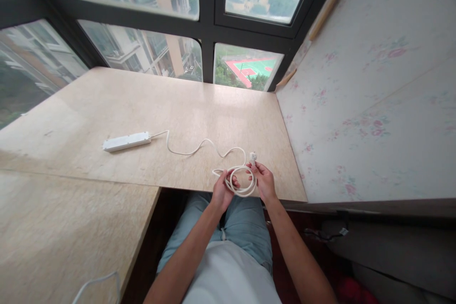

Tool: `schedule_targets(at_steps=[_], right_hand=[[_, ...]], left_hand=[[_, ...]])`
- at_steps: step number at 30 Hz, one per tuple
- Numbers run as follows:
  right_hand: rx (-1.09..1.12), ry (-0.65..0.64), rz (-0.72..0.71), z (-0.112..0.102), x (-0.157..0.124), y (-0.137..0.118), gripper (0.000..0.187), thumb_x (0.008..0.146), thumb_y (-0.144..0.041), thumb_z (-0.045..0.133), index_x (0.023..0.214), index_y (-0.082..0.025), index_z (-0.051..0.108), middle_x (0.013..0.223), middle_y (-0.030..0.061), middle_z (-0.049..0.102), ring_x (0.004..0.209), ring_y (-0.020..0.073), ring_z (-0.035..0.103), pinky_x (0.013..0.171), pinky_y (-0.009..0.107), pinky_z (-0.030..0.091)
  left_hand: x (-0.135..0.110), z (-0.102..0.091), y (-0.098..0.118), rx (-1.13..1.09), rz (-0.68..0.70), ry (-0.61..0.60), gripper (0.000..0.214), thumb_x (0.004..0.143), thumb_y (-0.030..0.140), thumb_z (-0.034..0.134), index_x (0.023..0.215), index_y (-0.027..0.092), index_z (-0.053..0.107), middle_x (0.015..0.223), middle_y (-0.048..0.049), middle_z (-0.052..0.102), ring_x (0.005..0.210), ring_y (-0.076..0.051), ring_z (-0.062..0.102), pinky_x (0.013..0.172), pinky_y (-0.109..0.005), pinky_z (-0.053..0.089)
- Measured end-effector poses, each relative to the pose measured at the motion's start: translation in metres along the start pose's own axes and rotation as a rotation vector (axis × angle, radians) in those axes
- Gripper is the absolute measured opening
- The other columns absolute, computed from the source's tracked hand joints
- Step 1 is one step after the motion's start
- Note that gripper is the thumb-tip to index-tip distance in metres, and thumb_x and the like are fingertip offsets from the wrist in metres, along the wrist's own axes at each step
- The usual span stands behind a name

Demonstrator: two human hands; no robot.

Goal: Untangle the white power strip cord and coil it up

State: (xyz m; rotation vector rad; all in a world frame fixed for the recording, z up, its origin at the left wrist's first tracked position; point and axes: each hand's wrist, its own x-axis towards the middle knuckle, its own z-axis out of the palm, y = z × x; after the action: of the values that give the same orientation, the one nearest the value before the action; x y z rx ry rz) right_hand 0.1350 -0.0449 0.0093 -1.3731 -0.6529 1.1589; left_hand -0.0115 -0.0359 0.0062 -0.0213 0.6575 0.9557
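Note:
A white power strip (127,142) lies on the beige stone ledge, left of my hands. From its right end a white cord (192,153) runs in waves along the ledge to the loops between my hands. My left hand (223,191) is closed on the left side of the coiled cord (244,194). At the coil's right side, my right hand (263,179) grips the cord close to the white plug (252,156), which points up and away from me. Some of the fingers are hidden behind the loops.
The ledge (142,95) meets dark-framed windows (208,28) at the back and a flowered wall (356,104) on the right. Another stone surface (64,228) extends at lower left, with a pale cable (96,279) on it. A dark cable (326,236) hangs at lower right.

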Motion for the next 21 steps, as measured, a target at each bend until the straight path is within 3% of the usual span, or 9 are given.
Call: schedule_targets(at_steps=[4,8,12,14,18,21], right_hand=[[-0.038,-0.058,0.022,0.001,-0.001,-0.002,0.052,0.074,-0.056,0.068,0.107,-0.017,0.059,0.1,0.0064,0.066,0.057,0.0083,0.059,0.041,0.017,0.044],[-0.082,-0.144,0.029,0.002,0.0,-0.006,0.052,0.075,-0.059,0.064,0.106,-0.018,0.055,0.082,-0.0008,0.063,0.035,0.0007,0.035,0.029,0.016,0.029],[-0.037,-0.212,0.129,0.003,0.003,-0.015,0.053,0.074,-0.059,0.066,0.107,-0.019,0.054,0.065,-0.0058,0.056,0.032,-0.0003,0.022,0.027,0.014,0.017],[-0.058,-0.246,0.151,0.003,0.005,-0.02,0.055,0.074,-0.059,0.066,0.109,-0.019,0.054,0.064,-0.0052,0.057,0.033,-0.0003,0.022,0.028,0.014,0.016],[-0.123,-0.364,0.203,-0.002,0.012,-0.034,0.055,0.074,-0.057,0.068,0.11,-0.016,0.058,0.062,-0.0043,0.057,0.033,-0.0006,0.021,0.029,0.014,0.016],[-0.162,-0.497,0.291,-0.006,0.014,-0.05,0.053,0.075,-0.055,0.068,0.11,-0.015,0.061,0.06,-0.0034,0.057,0.032,-0.0011,0.02,0.029,0.014,0.014]], left_hand=[[-0.001,-0.004,0.002,0.062,-0.038,-0.009,0.026,0.09,0.03,0.051,0.091,0.007,0.064,0.07,-0.0074,0.063,0.063,-0.015,0.062,0.065,-0.028,0.051],[-0.004,-0.006,0.007,0.102,-0.108,-0.043,0.026,0.091,0.027,0.05,0.096,0.006,0.064,0.079,-0.0112,0.067,0.072,-0.017,0.066,0.071,-0.029,0.053],[-0.004,-0.007,0.014,0.099,-0.17,-0.03,0.022,0.088,0.025,0.054,0.1,0.009,0.063,0.088,-0.0122,0.068,0.079,-0.02,0.067,0.077,-0.035,0.054],[-0.004,-0.008,0.019,0.055,-0.139,0.02,0.021,0.089,0.028,0.053,0.095,0.01,0.062,0.087,-0.0115,0.068,0.08,-0.021,0.068,0.077,-0.037,0.055],[-0.003,-0.012,0.029,-0.02,0.026,0.238,0.024,0.092,0.029,0.047,0.083,0.01,0.058,0.079,-0.0103,0.066,0.075,-0.017,0.068,0.073,-0.03,0.056],[-0.004,-0.015,0.032,0.084,0.008,0.303,0.017,0.091,0.022,0.049,0.083,0.009,0.057,0.073,-0.008,0.065,0.061,-0.015,0.065,0.063,-0.028,0.056]])
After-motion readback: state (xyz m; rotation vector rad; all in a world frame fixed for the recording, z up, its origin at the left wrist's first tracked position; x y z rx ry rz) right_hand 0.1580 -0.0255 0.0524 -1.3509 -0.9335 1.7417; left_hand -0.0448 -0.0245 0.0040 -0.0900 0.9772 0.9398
